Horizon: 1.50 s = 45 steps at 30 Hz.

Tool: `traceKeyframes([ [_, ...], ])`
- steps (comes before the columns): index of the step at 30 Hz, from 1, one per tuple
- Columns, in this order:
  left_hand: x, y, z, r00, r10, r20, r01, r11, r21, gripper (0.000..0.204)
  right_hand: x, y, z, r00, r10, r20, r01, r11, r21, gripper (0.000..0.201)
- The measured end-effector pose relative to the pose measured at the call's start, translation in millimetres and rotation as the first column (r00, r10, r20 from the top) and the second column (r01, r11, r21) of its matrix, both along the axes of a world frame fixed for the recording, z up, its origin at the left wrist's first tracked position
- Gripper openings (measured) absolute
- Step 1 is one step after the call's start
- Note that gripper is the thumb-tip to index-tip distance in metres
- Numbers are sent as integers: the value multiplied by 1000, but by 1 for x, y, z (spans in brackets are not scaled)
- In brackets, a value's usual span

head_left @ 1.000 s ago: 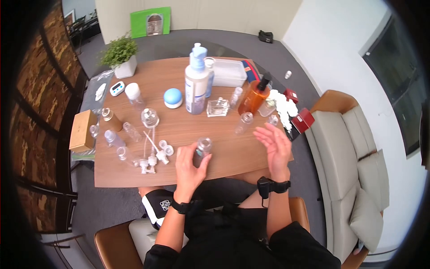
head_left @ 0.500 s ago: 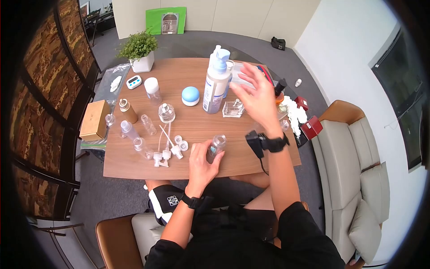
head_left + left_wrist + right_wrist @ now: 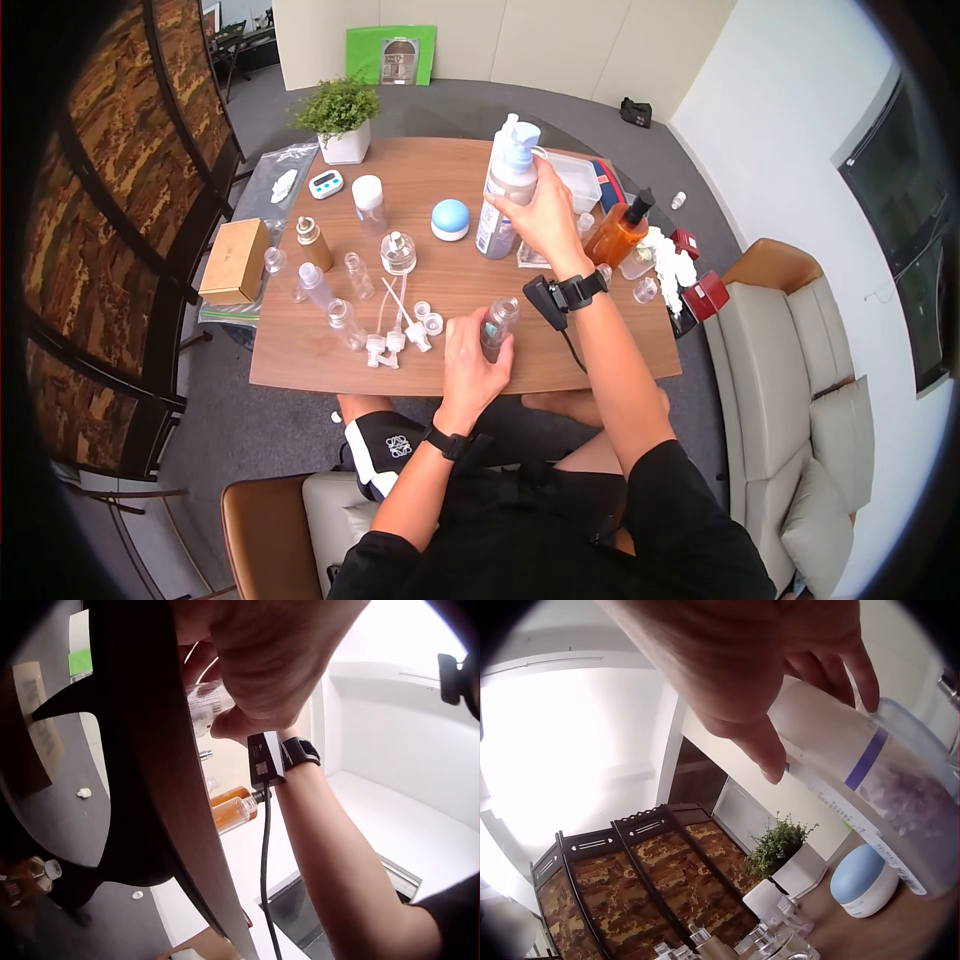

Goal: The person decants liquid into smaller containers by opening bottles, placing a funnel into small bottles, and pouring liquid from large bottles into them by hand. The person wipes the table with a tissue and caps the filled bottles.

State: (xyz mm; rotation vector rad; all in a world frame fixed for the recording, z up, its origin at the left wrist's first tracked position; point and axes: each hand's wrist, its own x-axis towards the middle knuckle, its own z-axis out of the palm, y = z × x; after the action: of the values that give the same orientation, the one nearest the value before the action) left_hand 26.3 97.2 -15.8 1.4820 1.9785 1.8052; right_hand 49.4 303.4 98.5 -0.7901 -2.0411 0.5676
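Note:
Near the table's front edge my left hand [image 3: 474, 365] holds a small clear bottle [image 3: 503, 318], uncapped, with thumb and fingers on either side of it. Farther back, my right hand [image 3: 548, 212] grips a large pump bottle [image 3: 495, 240] with a light blue pump head [image 3: 521, 146]. In the right wrist view the thumb and fingers span the upper body of this pump bottle [image 3: 840, 735], above its purple band. A second pump bottle stands just behind it, partly hidden. The left wrist view shows the left hand [image 3: 262, 660] close up, its grip mostly hidden.
Left of the hands lie white spray pumps [image 3: 395, 345] and several small bottles. A blue-lidded jar [image 3: 450, 220] stands beside the pump bottle. At right are an amber bottle [image 3: 616, 240], a clear plastic box [image 3: 575, 180] and crumpled white tissue [image 3: 668, 260]. A potted plant [image 3: 340, 110] stands at the back left.
My right hand has moved from the right side, over the table and back to the large pump bottle, and now grips it. The left hand keeps holding the small clear bottle.

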Motion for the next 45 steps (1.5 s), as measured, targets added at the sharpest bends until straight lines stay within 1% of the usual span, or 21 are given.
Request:
traceKeyframes([
  [3, 0, 2, -3, 997, 48, -65, -46, 998, 33, 44, -1, 9, -6, 1000, -4, -8, 4, 1000, -13, 81],
  [7, 0, 2, -4, 994, 65, -93, -64, 998, 17, 43, 7, -3, 4, 1000, -18, -21, 17, 999, -48, 75],
  [10, 3, 0, 0, 997, 54, -48, -54, 998, -11, 45, 12, -16, 11, 999, -14, -32, 13, 999, -39, 71],
  [12, 3, 1, 0, 998, 61, -35, -62, 997, -36, 44, 16, -21, 14, 999, -21, -49, 14, 989, -144, 69],
  [13, 2, 1, -1, 997, 59, -40, -60, 997, -37, 44, 17, -21, 13, 998, -23, -54, 15, 989, -145, 69],
  [16, 2, 2, -2, 996, 66, -52, -69, 996, -58, 45, 24, -21, 10, 997, 28, -73, -40, 985, -170, 77],
  [18, 4, 3, -2, 995, 92, 40, -91, 995, -28, 47, 34, -26, 8, 986, 61, -154, -93, 973, -213, 72],
  [22, 3, 2, -3, 998, 63, 23, -61, 995, -74, 50, 63, -43, 8, 972, 48, -231, -102, 968, -229, 73],
  [25, 2, 2, -6, 998, 40, -45, -43, 996, -76, 52, 91, -64, 12, 961, 30, -276, -94, 970, -225, 72],
  [27, 1, 3, -10, 987, 91, -135, -98, 994, -51, 55, 108, -73, 6, 959, 21, -284, -88, 970, -226, 72],
  [28, 2, 3, -8, 987, 81, -137, -89, 995, -53, 55, 116, -77, 3, 957, 18, -289, -86, 971, -224, 72],
  [30, 5, 1, -1, 993, 98, -70, -100, 995, -21, 60, 129, -84, 3, 957, -3, -289, -66, 972, -228, 73],
  [32, 3, -2, -1, 986, 92, -137, -91, 996, 10, 64, 141, -90, 3, 967, -4, -256, -41, 985, -167, 72],
  [33, 3, -6, -1, 974, 119, -191, -104, 991, 88, 65, 144, -91, 0, 963, -23, -270, -21, 987, -160, 70],
  [35, 3, -13, 7, 933, 154, -325, -83, 971, 224, 60, 149, -94, -3, 956, -26, -294, -20, 988, -154, 69],
  [36, 3, -13, 13, 930, 146, -338, -71, 972, 225, 60, 151, -94, -5, 952, -19, -306, -28, 989, -148, 69],
  [38, 14, -17, 46, 891, 76, -447, 38, 970, 240, 51, 151, -95, -9, 941, -24, -336, -29, 988, -151, 69],
  [39, 22, -14, 67, 903, 68, -425, 53, 963, 265, 42, 152, -97, -11, 935, -19, -354, -37, 988, -152, 69],
  [42, 25, -2, 118, 868, 38, -496, 113, 956, 271, 39, 152, -94, -20, 930, -19, -367, -25, 993, -114, 69],
  [44, 24, 9, 138, 882, 5, -472, 130, 959, 253, 38, 154, -96, -19, 931, -15, -365, -28, 993, -111, 68],
  [45, 21, 14, 143, 894, -68, -443, 165, 969, 186, 40, 154, -96, -18, 936, -14, -353, -26, 994, -109, 68],
])
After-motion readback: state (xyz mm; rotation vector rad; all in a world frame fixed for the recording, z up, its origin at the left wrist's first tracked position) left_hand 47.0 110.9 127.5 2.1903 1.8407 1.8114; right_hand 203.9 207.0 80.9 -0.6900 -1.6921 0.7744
